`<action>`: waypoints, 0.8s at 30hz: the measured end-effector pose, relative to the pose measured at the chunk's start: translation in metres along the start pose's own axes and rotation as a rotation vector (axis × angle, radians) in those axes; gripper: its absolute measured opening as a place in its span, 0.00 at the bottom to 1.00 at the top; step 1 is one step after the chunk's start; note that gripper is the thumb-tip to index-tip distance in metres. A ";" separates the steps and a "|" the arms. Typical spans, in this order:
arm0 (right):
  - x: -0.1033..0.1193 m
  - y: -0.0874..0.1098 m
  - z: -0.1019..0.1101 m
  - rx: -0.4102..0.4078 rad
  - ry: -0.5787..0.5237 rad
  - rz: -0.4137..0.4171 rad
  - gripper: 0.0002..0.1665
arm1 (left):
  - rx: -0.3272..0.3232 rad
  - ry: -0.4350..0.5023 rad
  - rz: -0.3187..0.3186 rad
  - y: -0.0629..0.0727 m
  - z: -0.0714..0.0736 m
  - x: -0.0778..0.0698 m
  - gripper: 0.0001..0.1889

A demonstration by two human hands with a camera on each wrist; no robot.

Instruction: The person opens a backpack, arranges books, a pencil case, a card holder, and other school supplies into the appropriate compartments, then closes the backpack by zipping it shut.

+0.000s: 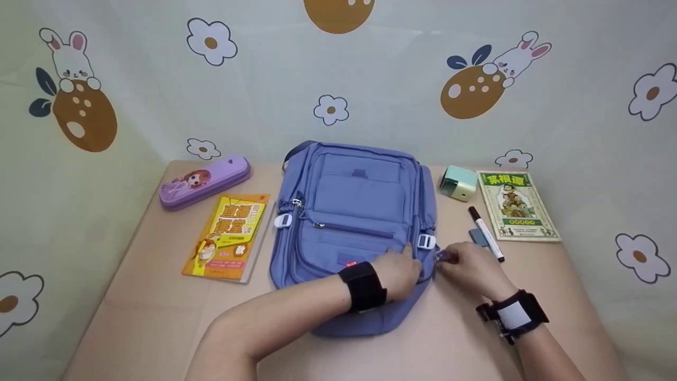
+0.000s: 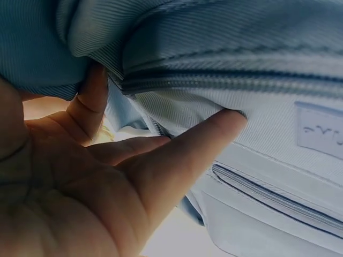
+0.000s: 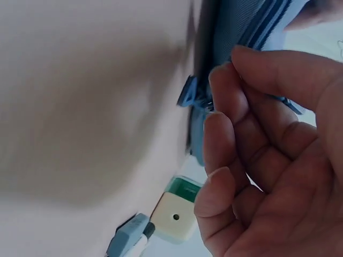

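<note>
A blue backpack [image 1: 359, 198] lies front side up on the table, its top toward the wall. My left hand [image 1: 395, 272] grips its lower right part. In the left wrist view the thumb [image 2: 201, 144] presses on the front fabric near a zipper [image 2: 230, 81], while other fingers go round the bag's edge, partly hidden by cloth. At the right side of the bag, my right hand [image 1: 472, 269] pinches a zipper pull between thumb and fingertips. A blue zipper tab [image 3: 187, 91] sticks out beside those fingers in the right wrist view.
Left of the bag are a purple pencil case [image 1: 206, 182] and an orange-yellow book [image 1: 227, 238]. To the right lie a mint-and-cream pencil sharpener [image 1: 459, 183], a black-capped marker [image 1: 486, 234], a small grey-blue block [image 1: 478, 237] and a green-and-cream book [image 1: 518, 206].
</note>
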State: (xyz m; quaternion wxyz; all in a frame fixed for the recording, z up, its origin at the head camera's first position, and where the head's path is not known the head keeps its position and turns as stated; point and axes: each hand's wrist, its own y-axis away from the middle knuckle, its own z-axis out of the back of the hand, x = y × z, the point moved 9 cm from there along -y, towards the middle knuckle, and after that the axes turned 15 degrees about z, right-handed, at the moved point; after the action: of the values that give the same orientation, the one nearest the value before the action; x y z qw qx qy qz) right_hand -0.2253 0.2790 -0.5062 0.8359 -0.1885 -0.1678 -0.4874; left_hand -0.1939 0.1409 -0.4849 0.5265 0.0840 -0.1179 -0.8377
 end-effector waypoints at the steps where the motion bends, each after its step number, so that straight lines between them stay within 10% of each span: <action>1: 0.002 0.002 0.000 0.010 -0.006 -0.002 0.07 | 0.000 0.013 0.006 0.000 0.000 0.001 0.18; 13: 0.013 0.010 0.001 -0.025 0.057 0.028 0.05 | -0.040 0.047 -0.046 0.017 0.003 0.006 0.27; 24: 0.016 0.015 0.002 -0.067 0.072 0.031 0.06 | -0.016 0.052 -0.087 0.055 0.004 0.035 0.10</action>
State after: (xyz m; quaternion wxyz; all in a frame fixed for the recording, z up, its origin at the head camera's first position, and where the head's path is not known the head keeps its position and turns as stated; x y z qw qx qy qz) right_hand -0.2049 0.2751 -0.4995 0.8421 -0.2013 -0.1182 -0.4862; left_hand -0.1629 0.0869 -0.4659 0.4930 0.1068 -0.0937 -0.8584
